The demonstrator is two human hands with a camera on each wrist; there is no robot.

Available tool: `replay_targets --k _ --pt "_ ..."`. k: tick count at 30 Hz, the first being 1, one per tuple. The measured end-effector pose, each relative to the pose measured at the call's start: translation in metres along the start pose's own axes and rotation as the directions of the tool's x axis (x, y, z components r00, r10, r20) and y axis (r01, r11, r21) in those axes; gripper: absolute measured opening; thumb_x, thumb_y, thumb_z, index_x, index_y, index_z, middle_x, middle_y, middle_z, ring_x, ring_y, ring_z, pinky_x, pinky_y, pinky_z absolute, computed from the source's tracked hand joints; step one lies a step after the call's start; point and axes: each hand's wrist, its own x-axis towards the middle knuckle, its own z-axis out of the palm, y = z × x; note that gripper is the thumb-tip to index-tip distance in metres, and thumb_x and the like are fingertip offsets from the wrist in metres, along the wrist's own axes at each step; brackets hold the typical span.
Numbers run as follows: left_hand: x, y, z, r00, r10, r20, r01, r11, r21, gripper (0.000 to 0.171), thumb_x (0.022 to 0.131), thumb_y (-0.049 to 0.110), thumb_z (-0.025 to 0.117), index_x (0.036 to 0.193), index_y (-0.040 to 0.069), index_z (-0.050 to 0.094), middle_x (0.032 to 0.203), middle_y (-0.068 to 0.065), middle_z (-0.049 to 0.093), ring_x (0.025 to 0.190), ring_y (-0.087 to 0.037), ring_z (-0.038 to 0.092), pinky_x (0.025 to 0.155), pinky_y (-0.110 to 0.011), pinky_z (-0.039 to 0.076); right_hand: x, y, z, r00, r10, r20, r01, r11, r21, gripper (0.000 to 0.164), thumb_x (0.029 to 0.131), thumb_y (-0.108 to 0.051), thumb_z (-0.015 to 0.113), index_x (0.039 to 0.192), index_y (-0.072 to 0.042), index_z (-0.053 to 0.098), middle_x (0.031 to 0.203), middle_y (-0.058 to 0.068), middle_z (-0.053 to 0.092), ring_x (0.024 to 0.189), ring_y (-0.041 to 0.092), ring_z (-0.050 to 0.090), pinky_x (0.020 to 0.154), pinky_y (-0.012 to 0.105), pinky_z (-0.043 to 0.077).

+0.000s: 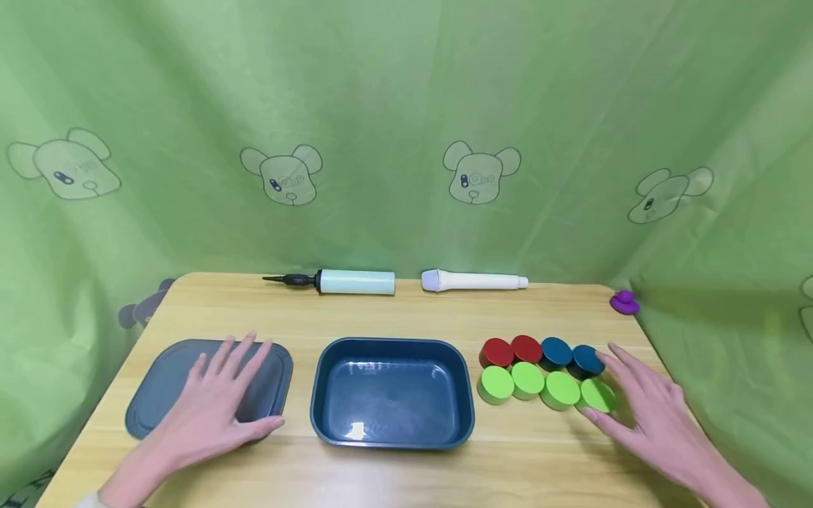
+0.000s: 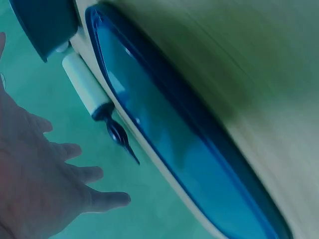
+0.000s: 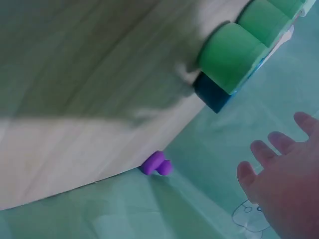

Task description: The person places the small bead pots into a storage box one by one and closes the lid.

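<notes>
My left hand (image 1: pixel 212 410), fingers spread, hovers over the dark blue-grey lid (image 1: pixel 152 398) on the table's left side; the left wrist view shows a gap between hand and lid. An open-topped dark blue rectangular box (image 1: pixel 394 416) stands in the middle. To its right, short round blocks form two rows: red blocks (image 1: pixel 527 348) and blue blocks (image 1: pixel 556 353) behind, several green blocks (image 1: pixel 496 384) in front. My right hand (image 1: pixel 660 416) holds nothing, its fingers extended beside the right end of these rows. Its fingertips overlap the last green block (image 1: pixel 598 395) in the head view.
Along the back edge of the wooden table (image 1: pixel 254 480) lie a light-blue hand pump (image 1: pixel 357 281) with a black nozzle and a white microphone-shaped object (image 1: pixel 476 281). A small purple hat-shaped piece (image 1: pixel 625 302) sits at the back right corner. Green curtain (image 1: pixel 381 106) surrounds the table.
</notes>
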Motion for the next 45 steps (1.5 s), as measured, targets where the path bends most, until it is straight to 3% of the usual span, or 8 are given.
replay_targets --k 4,12,16,19,25,33,41,45 --pt "0.006 0.010 0.007 1.000 -0.001 0.025 0.002 0.998 -0.055 0.115 0.090 0.079 0.071 0.177 0.022 0.022 0.179 -0.015 0.022 0.158 -0.052 0.026 0.111 -0.086 0.028 -0.002 0.004 0.004 0.999 0.033 -0.002 -0.033 0.999 0.021 0.096 0.090 -0.038 0.091 0.163 -0.001 0.041 0.165 0.030 0.040 0.143 0.060 0.037 0.122 0.080 0.006" --pt "0.016 0.025 0.018 0.998 0.011 0.059 0.000 0.983 -0.183 0.113 0.089 0.083 0.070 0.176 0.025 0.026 0.179 -0.013 0.023 0.159 -0.049 0.027 0.116 -0.082 0.027 -0.007 0.008 0.010 0.996 0.091 0.005 -0.091 0.991 0.096 0.085 0.090 -0.032 0.093 0.147 0.008 0.046 0.144 0.029 0.055 0.129 0.052 0.049 0.099 0.072 0.036" --pt "0.020 0.029 0.022 0.998 0.028 0.064 -0.013 0.976 -0.216 0.117 0.086 0.086 0.070 0.177 0.028 0.024 0.179 -0.014 0.023 0.158 -0.050 0.027 0.116 -0.082 0.026 -0.009 0.011 0.013 0.991 0.132 0.034 -0.136 0.984 0.115 0.077 0.093 -0.031 0.091 0.144 0.005 0.046 0.142 0.027 0.056 0.129 0.050 0.051 0.114 0.032 0.034" --pt "0.021 0.031 0.025 0.997 0.041 0.071 -0.024 0.975 -0.220 0.119 0.084 0.088 0.069 0.177 0.027 0.025 0.179 -0.015 0.023 0.158 -0.051 0.027 0.116 -0.083 0.025 -0.011 0.014 0.016 0.990 0.133 0.037 -0.137 0.980 0.145 0.069 0.093 -0.026 0.092 0.139 0.003 0.049 0.138 0.026 0.058 0.128 0.047 0.052 0.101 0.002 0.017" --pt "0.019 0.032 0.027 0.996 0.059 0.072 -0.040 0.969 -0.246 0.113 0.086 0.085 0.070 0.174 0.025 0.033 0.175 -0.018 0.031 0.154 -0.051 0.035 0.115 -0.083 0.028 -0.014 0.020 0.023 0.996 0.092 0.020 -0.094 0.984 0.151 0.054 0.091 -0.018 0.093 0.131 -0.002 0.060 0.133 0.022 0.064 0.124 0.039 0.054 0.101 -0.003 0.016" --pt "0.022 0.032 0.029 0.993 0.058 0.104 -0.025 0.957 -0.288 0.109 0.088 0.083 0.070 0.174 0.027 0.033 0.173 -0.021 0.034 0.152 -0.051 0.040 0.115 -0.081 0.029 -0.017 0.027 0.030 0.998 0.058 -0.028 -0.053 0.987 0.150 0.049 0.086 -0.009 0.094 0.125 -0.011 0.065 0.126 0.012 0.068 0.120 -0.007 0.047 0.098 -0.003 0.023" --pt "0.025 0.032 0.027 0.991 0.050 0.126 -0.010 0.954 -0.300 0.109 0.088 0.083 0.070 0.175 0.031 0.030 0.172 -0.023 0.035 0.152 -0.052 0.039 0.116 -0.082 0.026 -0.014 0.028 0.033 0.995 0.080 -0.058 -0.072 0.989 0.132 0.050 0.081 -0.005 0.097 0.119 -0.013 0.067 0.121 0.011 0.072 0.111 -0.006 0.053 0.094 -0.002 0.026" --pt "0.025 0.032 0.026 0.990 0.055 0.130 -0.013 0.954 -0.299 0.109 0.088 0.084 0.070 0.175 0.032 0.029 0.171 -0.024 0.037 0.151 -0.052 0.040 0.117 -0.081 0.027 -0.016 0.026 0.033 0.991 0.128 -0.038 -0.123 0.986 0.110 0.047 0.083 -0.012 0.097 0.119 -0.014 0.067 0.121 0.013 0.072 0.111 0.005 0.058 0.092 -0.002 0.024"
